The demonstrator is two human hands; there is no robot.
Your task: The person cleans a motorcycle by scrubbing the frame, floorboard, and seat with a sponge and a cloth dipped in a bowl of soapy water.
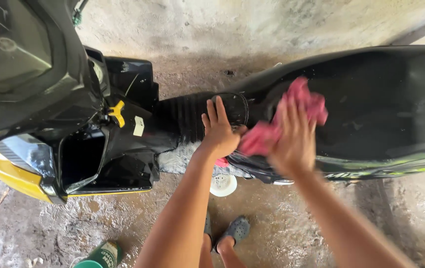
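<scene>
Hands first: from my remote seat I see my right hand [294, 144], blurred, with fingers spread flat over a crumpled pink cloth rag [282, 124], pressing it against the front slope of the wet black scooter seat [381, 99]. That grip looks more like an open palm pinning the rag than a closed fist; how far the fingers curl underneath I cannot tell. My left hand [219, 131] lies open and empty, fingers extended toward twelve o'clock, resting on the ribbed black centre panel [182, 116] just beside the round black cap [233, 108].

The rag sits at about three o'clock from the left hand, touching it at the thumb side. I judge it soft, light and probably soaked, so it will bunch and slide easily on the glossy seat; bunching it in the middle would give the firmest hold.

At nine o'clock stand the black and yellow front fairing [29, 168] and dashboard [9, 44]. Toward six o'clock, on the wet concrete floor [282, 233], are a small white round lid [223, 184], grey clogs [236, 229] and a green container [104, 254].
</scene>
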